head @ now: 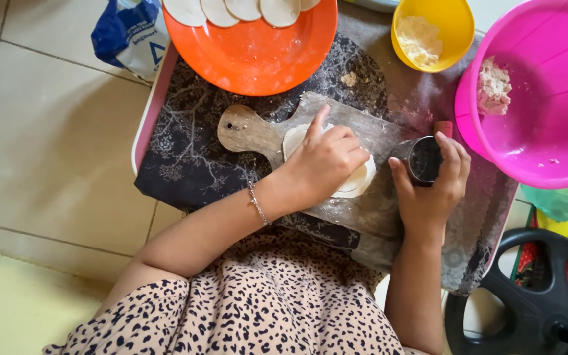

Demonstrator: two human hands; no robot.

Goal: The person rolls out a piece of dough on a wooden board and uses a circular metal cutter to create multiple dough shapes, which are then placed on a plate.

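Observation:
A flat round sheet of pale dough point(356, 184) lies on a floured wooden board point(248, 128) with a handle. My left hand point(323, 161) rests on the dough, fingers bent, index finger stretched toward the board's far side, a thin bracelet on the wrist. My right hand point(432, 184) grips a dark round metal cutter point(422, 160) just right of the dough, its open mouth facing left. Several cut dough discs point(231, 10) lie along the far rim of an orange plate point(258, 59).
A dark patterned cloth point(185, 158) covers a tray on the tiled floor. A yellow bowl point(451, 23) with flour and a large pink bowl point(547, 98) holding dough scraps stand at the right. A blue flour bag point(129, 36) lies top left, a black weight plate point(534, 302) bottom right.

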